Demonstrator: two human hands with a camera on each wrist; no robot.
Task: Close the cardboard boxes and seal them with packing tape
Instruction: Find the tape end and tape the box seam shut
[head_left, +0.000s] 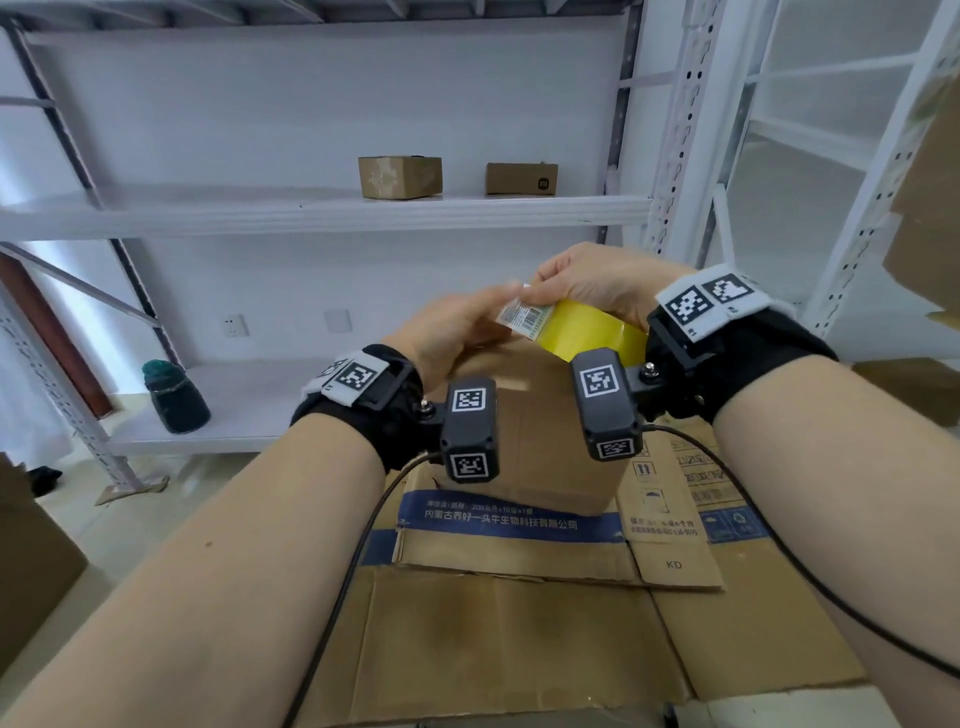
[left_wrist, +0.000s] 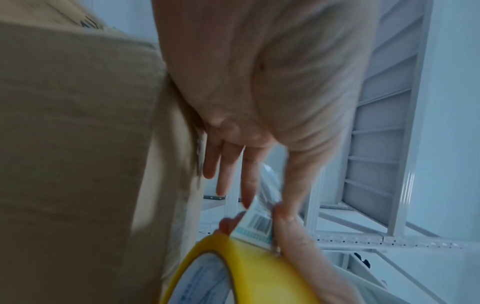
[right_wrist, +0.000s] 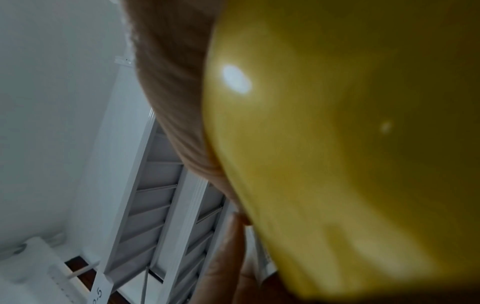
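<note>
A yellow packing tape roll (head_left: 589, 335) is held in the air above a plain brown cardboard box (head_left: 540, 447). My right hand (head_left: 587, 280) grips the roll from above, its fingers curled round it. My left hand (head_left: 452, 332) pinches the white barcode label (head_left: 524, 314) at the tape's loose end. In the left wrist view that label (left_wrist: 259, 223) sits between thumb and fingers, with the roll (left_wrist: 254, 273) below and the box's side (left_wrist: 78, 144) at the left. The roll (right_wrist: 337, 144) fills the right wrist view, blurred. The box's flaps are hidden behind the hands and wrist cameras.
The box stands on flattened printed cardboard (head_left: 519, 649). Behind is a white metal shelf (head_left: 311, 210) with two small cartons (head_left: 400, 176) (head_left: 521, 178). A dark jar (head_left: 176, 397) is on the lower shelf. More cardboard stands at the right (head_left: 930, 208) and left (head_left: 31, 561) edges.
</note>
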